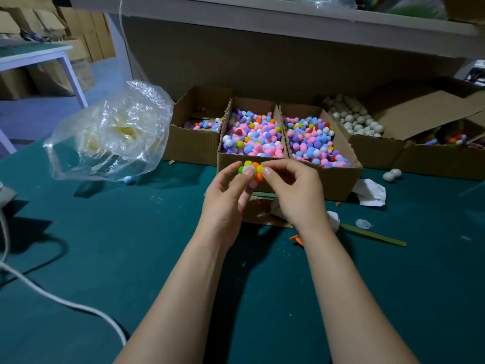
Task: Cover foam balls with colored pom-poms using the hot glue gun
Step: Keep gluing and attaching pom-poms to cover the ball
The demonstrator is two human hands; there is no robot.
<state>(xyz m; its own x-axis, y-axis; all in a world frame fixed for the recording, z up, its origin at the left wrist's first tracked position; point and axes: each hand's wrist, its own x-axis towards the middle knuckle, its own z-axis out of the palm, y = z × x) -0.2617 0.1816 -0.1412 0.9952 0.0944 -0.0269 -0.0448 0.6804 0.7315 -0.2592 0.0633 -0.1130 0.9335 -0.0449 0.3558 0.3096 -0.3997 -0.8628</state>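
Just in front of the middle pom-pom box [231, 161], the left hand [228, 198] and right hand [295, 197] each pinch the partly covered foam ball [250, 171] in a closed fingertip grip, probably pressing pom-poms on while the glue sets.

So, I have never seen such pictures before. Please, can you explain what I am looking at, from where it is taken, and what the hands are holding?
There is no machine here. A person works with two bare hands, and one camera worn on the head looks forward and down at them. The left hand and the right hand together pinch a foam ball partly covered with colored pom-poms. On the green table stand cardboard boxes filled with loose pom-poms, spare white foam balls in another box, and a clear plastic bag. A white cable lies at the left. I cannot see a glue gun.
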